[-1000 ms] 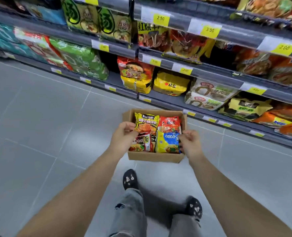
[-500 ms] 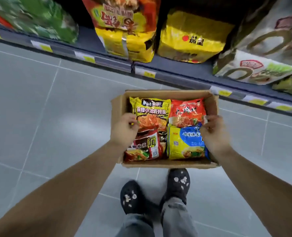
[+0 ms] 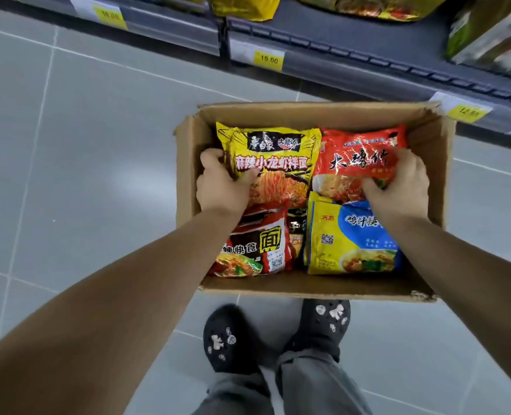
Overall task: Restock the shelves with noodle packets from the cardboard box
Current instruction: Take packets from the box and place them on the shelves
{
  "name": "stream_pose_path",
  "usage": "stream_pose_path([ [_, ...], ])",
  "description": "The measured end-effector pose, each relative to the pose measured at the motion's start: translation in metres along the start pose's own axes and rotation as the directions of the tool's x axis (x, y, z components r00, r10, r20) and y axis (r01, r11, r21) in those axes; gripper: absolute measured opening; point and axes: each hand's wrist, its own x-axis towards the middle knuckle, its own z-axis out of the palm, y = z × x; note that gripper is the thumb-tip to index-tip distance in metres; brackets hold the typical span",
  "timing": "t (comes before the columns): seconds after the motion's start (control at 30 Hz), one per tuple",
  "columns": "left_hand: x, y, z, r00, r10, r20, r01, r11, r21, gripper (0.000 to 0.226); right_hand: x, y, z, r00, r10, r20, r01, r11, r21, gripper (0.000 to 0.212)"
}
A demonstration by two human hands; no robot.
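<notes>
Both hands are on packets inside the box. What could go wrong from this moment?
1. The right hand grips the red packet, whose lower edge seems tucked under the blue-and-yellow packet; pulling may drag that one along.
2. The left hand pinches the yellow packet by one edge; it could slip or crumple.

Grey tiled floor [image 3: 83, 175]; pair of black clogs [image 3: 227, 339] with white charms; grey trouser legs [image 3: 308, 384]; yellow price tag [image 3: 268, 59] reading 15.00.
</notes>
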Motion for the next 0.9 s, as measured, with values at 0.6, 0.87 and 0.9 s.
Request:
stream_pose_path([
  [0.6,-0.014,-0.008,-0.011,0.997,0.071,-0.031,-0.075,0.986,-0.150,0.026,0.015,-0.013,0.026,0.975,0.132,0.176,-0.111,0.986,-0.124,0.067],
  [0.87,-0.027,-0.008,-0.018,1.000,0.013,-0.011,-0.014,0.990,-0.138,0.023,-0.001,-0.016,0.013,0.995,0.046,0.084,-0.034,0.989,-0.145,0.082],
  [0.9,-0.033,-0.003,-0.024,1.000,0.021,-0.001,-0.021,0.989,-0.147,0.022,-0.009,-0.019,0.008,0.999,-0.001,0.050,0.007,0.990,-0.139,0.076],
])
